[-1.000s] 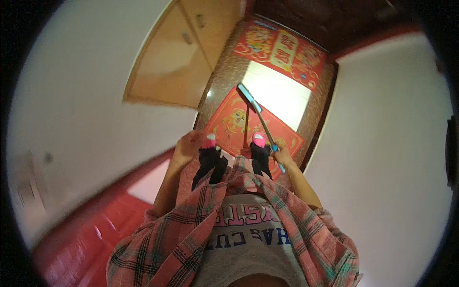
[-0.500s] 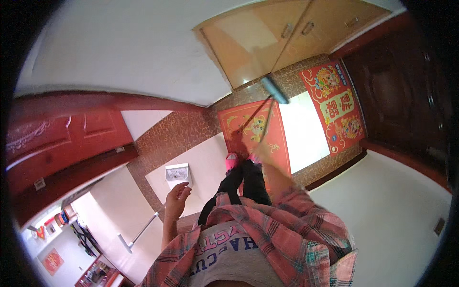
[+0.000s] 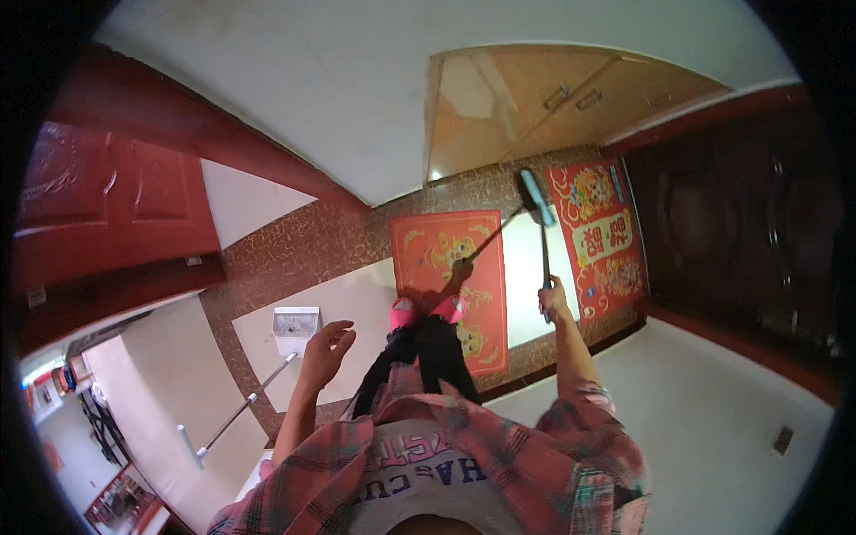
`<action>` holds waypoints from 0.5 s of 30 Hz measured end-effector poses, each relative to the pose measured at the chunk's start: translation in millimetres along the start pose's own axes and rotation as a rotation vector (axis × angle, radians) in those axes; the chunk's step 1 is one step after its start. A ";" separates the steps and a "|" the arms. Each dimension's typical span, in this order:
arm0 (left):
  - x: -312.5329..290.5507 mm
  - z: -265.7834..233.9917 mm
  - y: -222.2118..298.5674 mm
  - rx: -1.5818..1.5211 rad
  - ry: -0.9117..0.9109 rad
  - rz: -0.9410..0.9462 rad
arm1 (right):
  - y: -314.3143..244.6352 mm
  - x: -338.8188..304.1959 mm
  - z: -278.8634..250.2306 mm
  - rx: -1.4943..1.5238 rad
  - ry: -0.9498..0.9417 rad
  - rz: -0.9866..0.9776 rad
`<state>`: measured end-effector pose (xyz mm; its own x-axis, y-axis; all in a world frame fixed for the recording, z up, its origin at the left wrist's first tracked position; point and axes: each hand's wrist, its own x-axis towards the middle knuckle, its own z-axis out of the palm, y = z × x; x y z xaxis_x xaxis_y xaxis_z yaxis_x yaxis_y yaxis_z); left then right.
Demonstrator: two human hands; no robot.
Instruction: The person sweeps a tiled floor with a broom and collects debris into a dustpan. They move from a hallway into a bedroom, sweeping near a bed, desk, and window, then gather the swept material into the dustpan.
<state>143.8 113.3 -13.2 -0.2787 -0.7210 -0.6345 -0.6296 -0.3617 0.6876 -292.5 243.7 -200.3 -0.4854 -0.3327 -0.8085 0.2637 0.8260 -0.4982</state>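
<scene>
My right hand (image 3: 555,301) is closed around the dark handle of a broom (image 3: 546,254), held out at the right. The broom's blue-grey head (image 3: 535,196) points away from me, over the pale floor beside the far red mat's left edge. I cannot tell whether its bristles touch the floor. My left hand (image 3: 327,352) hangs in the air with nothing in it, fingers loosely stretched and apart. Close to its left in the picture, a white dustpan (image 3: 297,326) stands on the pale tile, some dark debris inside. Its long grey pole (image 3: 239,412) ends in a white crossbar.
A red patterned mat (image 3: 481,285) lies before my pink shoes, shadowed by my arm and the broom. Another red mat (image 3: 602,234) lies against a dark door (image 3: 722,241) at right. Wooden cabinet doors (image 3: 499,111) stand ahead; a red door (image 3: 125,205) is at left.
My right hand has swung right with the broom, whose head moved from the middle mat toward the far mat. My left hand stays loose and empty. The whole view has shifted somewhat.
</scene>
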 end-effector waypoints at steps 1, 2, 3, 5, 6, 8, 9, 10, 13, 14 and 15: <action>-4.0 -0.9 5.8 0.045 -0.010 -0.014 | -12.3 19.5 11.9 -0.016 0.069 0.031; -4.8 2.2 12.4 0.054 0.001 0.014 | -22.2 35.3 25.9 -0.028 0.130 0.065; -5.3 5.4 19.5 0.076 -0.004 0.039 | -5.5 56.9 42.5 -0.117 0.157 -0.001; -11.0 -1.5 9.7 0.098 0.033 0.066 | 11.3 43.3 103.3 -0.151 0.067 -0.032; -9.5 -2.2 8.1 0.120 0.020 0.073 | 67.8 36.7 138.5 -0.274 0.084 -0.130; -1.6 -0.1 17.3 0.148 -0.034 0.123 | 166.5 25.3 198.4 -0.524 0.189 -0.310; -4.5 -0.7 13.4 0.175 0.006 0.086 | 159.4 -31.6 230.9 -0.765 0.023 -0.398; -12.5 -6.5 -3.6 0.128 0.067 0.044 | 95.8 -117.7 235.8 -0.786 -0.174 -0.309; -8.0 -8.9 1.1 0.064 0.071 0.121 | 38.3 -160.2 196.7 -0.550 -0.590 -0.138; -7.0 -7.6 7.1 0.061 0.063 0.123 | 50.4 -150.0 184.6 -0.448 -0.613 -0.122; -6.9 -7.5 14.6 0.065 0.057 0.126 | 71.7 -135.2 171.3 -0.340 -0.639 -0.109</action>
<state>141.9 108.6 3.9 -0.3178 -0.7912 -0.5225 -0.6389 -0.2285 0.7346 -65.1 270.0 -180.3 0.1140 -0.5357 -0.8367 -0.0818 0.8343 -0.5453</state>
